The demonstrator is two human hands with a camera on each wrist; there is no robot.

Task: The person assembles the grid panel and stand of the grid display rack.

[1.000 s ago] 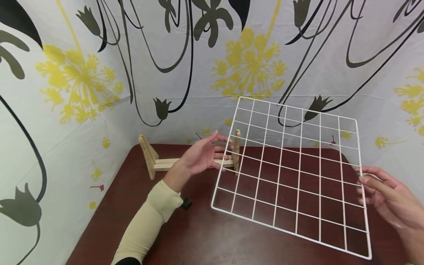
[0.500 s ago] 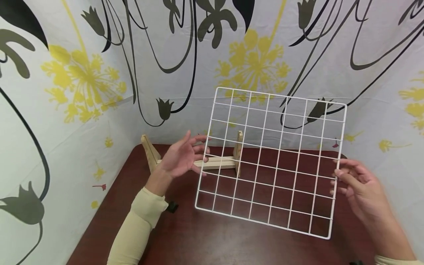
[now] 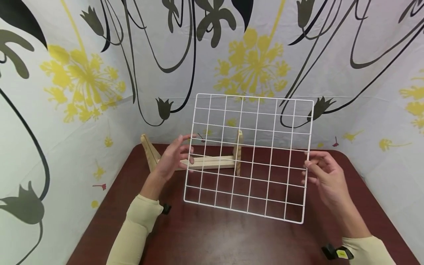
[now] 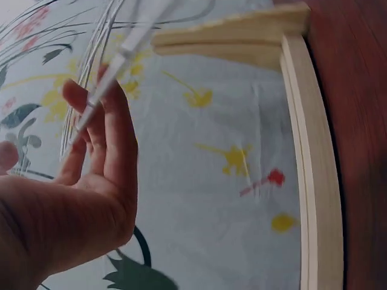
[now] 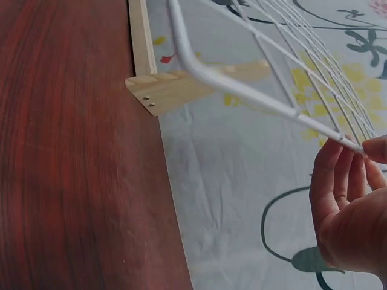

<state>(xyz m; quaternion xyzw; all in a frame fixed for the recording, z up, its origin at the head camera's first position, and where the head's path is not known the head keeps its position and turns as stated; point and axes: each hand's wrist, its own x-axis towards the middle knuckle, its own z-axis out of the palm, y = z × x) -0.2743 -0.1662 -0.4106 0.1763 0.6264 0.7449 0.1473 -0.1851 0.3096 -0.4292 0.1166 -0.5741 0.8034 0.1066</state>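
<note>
White square wire grid panel, held tilted above the dark red-brown wood-grained table, in front of a pale wooden stand. Right hand: fingers pinch the panel's right edge. Left hand: fingers spread at its left edge, contact unclear.

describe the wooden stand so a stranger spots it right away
Go to the far edge of the dark red table, by the patterned backdrop. Partly behind the left hand and white wire grid is the wooden stand, two uprights joined by a low bar. Unlike the grid, it is pale wood and rests on the table.
</note>
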